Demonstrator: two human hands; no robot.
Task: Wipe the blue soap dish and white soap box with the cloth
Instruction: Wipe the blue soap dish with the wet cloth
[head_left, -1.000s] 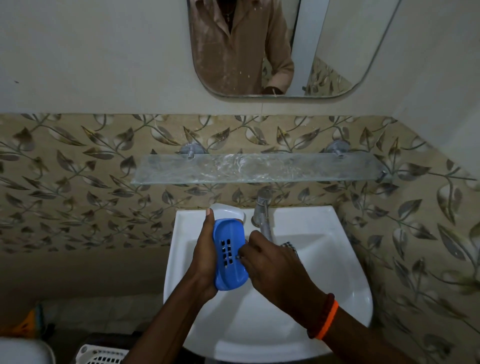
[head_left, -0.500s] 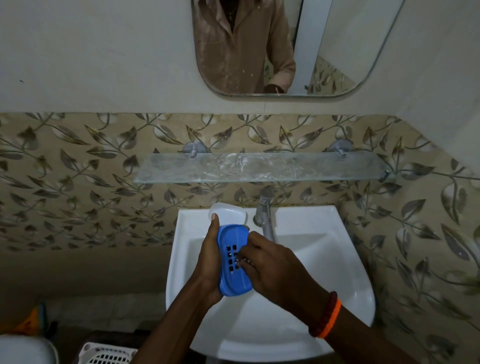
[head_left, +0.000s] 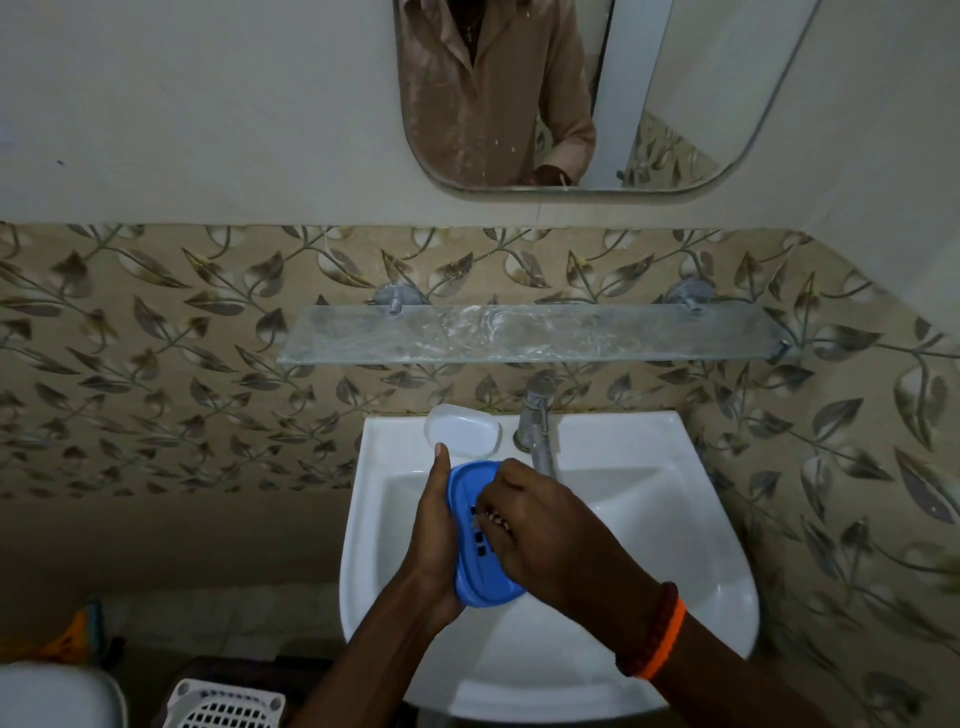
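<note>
White basin (head_left: 691, 587) fills the scene, and over it the left hand (head_left: 434, 540) grips the blue soap dish (head_left: 480, 571) by its edge. Right hand (head_left: 540, 530), fingers curled and pressed on the slotted face, has slid up toward the dish's far end since a second ago; no cloth visible. Beyond, white soap box (head_left: 462, 431) sits empty on the basin's rim, beside the tap (head_left: 535, 421).

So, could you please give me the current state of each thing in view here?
Dish: held tilted over the sink, slotted face showing.
Left hand: gripping the dish's left edge.
Right hand: fingers pressed on the dish; cloth not visible.
Box: resting on the sink's back ledge, untouched.
Tap: no water running.
Shelf: bare, smeared.
</note>
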